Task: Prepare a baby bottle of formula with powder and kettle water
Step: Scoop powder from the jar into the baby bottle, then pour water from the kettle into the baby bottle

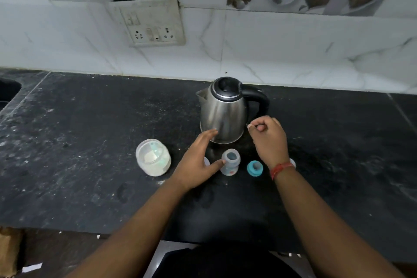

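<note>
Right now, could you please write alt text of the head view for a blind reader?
The left hand touches an open baby bottle on a black counter, near a steel kettle. The right hand hovers loosely closed; a powder jar stands left, a teal ring right.

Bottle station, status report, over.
Left hand open, thumb at open bottle. Right hand loosely curled, empty, near kettle handle. Teal cap off. Nothing blocking.

Speckled black stone counter (90, 142); brushed silver steel kettle (223, 117), black lid; teal bottle ring (255, 167); red wrist thread (282, 168).
</note>
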A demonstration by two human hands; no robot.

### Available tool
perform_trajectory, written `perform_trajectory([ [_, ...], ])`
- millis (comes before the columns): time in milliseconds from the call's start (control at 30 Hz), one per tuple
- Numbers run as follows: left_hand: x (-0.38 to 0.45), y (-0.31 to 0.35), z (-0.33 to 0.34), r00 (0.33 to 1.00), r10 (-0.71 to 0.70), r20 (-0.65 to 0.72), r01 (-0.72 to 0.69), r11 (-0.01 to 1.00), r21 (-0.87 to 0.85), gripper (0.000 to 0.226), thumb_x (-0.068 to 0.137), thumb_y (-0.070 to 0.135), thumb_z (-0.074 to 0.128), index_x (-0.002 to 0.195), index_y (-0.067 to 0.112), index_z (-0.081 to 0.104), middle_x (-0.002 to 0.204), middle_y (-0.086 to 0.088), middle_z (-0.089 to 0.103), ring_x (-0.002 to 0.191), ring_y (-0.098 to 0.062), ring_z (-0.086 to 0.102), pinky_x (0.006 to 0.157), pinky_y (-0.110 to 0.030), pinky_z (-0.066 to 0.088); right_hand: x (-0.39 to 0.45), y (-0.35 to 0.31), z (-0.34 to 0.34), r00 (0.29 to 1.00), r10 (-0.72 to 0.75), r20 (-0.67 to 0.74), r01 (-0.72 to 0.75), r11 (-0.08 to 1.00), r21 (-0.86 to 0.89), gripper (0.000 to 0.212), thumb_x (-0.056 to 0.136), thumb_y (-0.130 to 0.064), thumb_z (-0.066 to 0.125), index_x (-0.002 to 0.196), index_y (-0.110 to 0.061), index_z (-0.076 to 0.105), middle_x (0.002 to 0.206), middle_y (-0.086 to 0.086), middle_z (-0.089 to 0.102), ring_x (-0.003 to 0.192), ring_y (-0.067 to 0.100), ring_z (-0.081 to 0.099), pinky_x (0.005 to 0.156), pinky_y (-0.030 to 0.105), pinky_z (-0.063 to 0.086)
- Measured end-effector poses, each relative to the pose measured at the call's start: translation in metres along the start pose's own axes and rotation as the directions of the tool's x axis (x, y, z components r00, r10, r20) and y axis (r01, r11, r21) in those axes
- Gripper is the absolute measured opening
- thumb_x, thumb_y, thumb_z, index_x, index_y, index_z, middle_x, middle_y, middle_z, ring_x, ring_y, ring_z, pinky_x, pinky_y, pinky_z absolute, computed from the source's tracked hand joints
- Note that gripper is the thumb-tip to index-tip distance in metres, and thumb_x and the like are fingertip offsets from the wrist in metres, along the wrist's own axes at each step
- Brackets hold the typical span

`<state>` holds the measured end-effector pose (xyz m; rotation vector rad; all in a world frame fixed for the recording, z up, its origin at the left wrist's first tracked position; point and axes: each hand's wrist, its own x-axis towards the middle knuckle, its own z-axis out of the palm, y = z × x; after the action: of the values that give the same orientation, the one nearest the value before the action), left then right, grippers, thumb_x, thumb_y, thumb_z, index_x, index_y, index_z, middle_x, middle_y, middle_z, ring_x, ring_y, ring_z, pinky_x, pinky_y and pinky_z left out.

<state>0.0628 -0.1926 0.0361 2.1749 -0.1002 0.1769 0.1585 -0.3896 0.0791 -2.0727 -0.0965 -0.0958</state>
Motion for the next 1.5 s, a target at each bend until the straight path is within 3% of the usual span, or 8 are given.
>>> perform_trajectory([
  [167,0.006,-0.005,0.033,0.997,-0.047,0.059,0.048,0.999,-0.005,0.079,0.085,0.038,0.08,0.151,0.021,0.041,0.151,0.013,0.043,0.138,0.013,0.036,0.112,-0.008,0.026,0.017,0.026,-0.021,0.991,0.133,-0.02,-0.132,0.989,0.063,0.007,0.088,-0.022,0.07,0.088,-0.025,0.064,0.099,0.006,0.058,0.083,0.024,0.064,0.076,0.039,0.058],
  [300,0.007,-0.01,0.045,0.99,-0.112,0.084,0.115,0.993,-0.024,0.08,0.081,0.039,0.08,0.149,0.021,0.044,0.147,0.011,0.048,0.131,0.011,0.043,0.105,-0.005,0.029,0.044,0.026,-0.027,0.988,0.15,-0.02,-0.148,0.985,0.09,0.024,0.088,-0.019,0.073,0.108,-0.019,0.061,0.115,0.003,0.053,0.088,0.01,0.06,0.081,0.027,0.051],
  [433,0.007,-0.015,0.052,0.985,-0.147,0.087,0.15,0.988,-0.029,0.077,0.078,0.042,0.079,0.146,0.021,0.048,0.14,0.012,0.054,0.13,-0.002,0.051,0.109,-0.018,0.038,0.078,0.02,-0.023,0.984,0.144,0.106,-0.156,0.982,0.107,0.048,0.086,-0.016,0.077,0.128,-0.019,0.054,0.129,0.001,0.046,0.107,0.013,0.058,0.092,0.025,0.047],
  [600,0.008,-0.017,0.057,0.978,-0.184,0.097,0.188,0.982,-0.028,0.061,0.083,0.031,0.083,0.137,0.025,0.055,0.129,0.014,0.063,0.12,0.0,0.058,0.106,-0.027,0.046,0.108,0.024,-0.012,0.928,0.188,0.322,-0.233,0.966,0.108,0.032,0.081,-0.016,0.077,0.111,-0.021,0.067,0.106,-0.001,0.07,0.1,0.016,0.066,0.091,0.033,0.05],
  [700,0.008,-0.012,0.057,0.979,-0.179,0.094,0.182,0.983,-0.02,0.052,0.083,0.029,0.082,0.126,0.041,0.054,0.123,0.019,0.064,0.116,0.001,0.059,0.102,-0.026,0.047,0.113,0.031,-0.006,0.908,0.235,0.347,-0.274,0.959,0.068,0.021,0.081,-0.015,0.075,0.102,-0.018,0.07,0.095,-0.002,0.072,0.098,0.02,0.068,0.094,0.037,0.05],
  [967,0.005,-0.007,0.046,0.975,-0.224,0.016,0.224,0.967,-0.118,0.052,0.085,0.019,0.082,0.124,0.042,0.057,0.12,0.023,0.067,0.115,0.007,0.06,0.096,-0.009,0.041,0.098,0.032,0.0,0.907,0.296,0.301,-0.369,0.902,0.226,0.023,0.073,0.002,0.071,0.075,-0.02,0.069,0.073,-0.004,0.07,0.08,0.02,0.065,0.078,0.033,0.049],
  [1333,0.01,-0.003,0.013,0.98,-0.199,-0.03,0.19,0.965,-0.183,0.053,0.084,0.028,0.08,0.133,0.028,0.06,0.128,0.012,0.062,0.123,-0.005,0.058,0.106,-0.04,0.05,0.06,0.031,0.01,0.931,0.324,0.167,-0.361,0.76,0.541,0.036,0.069,0.017,0.058,0.067,-0.019,0.06,0.06,-0.008,0.054,0.066,0.012,0.052,0.07,0.03,0.046],
  [1500,0.012,-0.002,-0.003,0.973,-0.203,-0.108,0.176,0.96,-0.218,0.05,0.087,0.02,0.081,0.131,0.03,0.06,0.128,0.01,0.061,0.121,-0.008,0.06,0.104,-0.039,0.052,0.05,0.016,-0.003,0.943,0.322,0.086,-0.309,0.752,0.582,0.038,0.068,0.018,0.056,0.065,-0.02,0.059,0.057,-0.009,0.053,0.062,0.011,0.051,0.065,0.028,0.045],
])
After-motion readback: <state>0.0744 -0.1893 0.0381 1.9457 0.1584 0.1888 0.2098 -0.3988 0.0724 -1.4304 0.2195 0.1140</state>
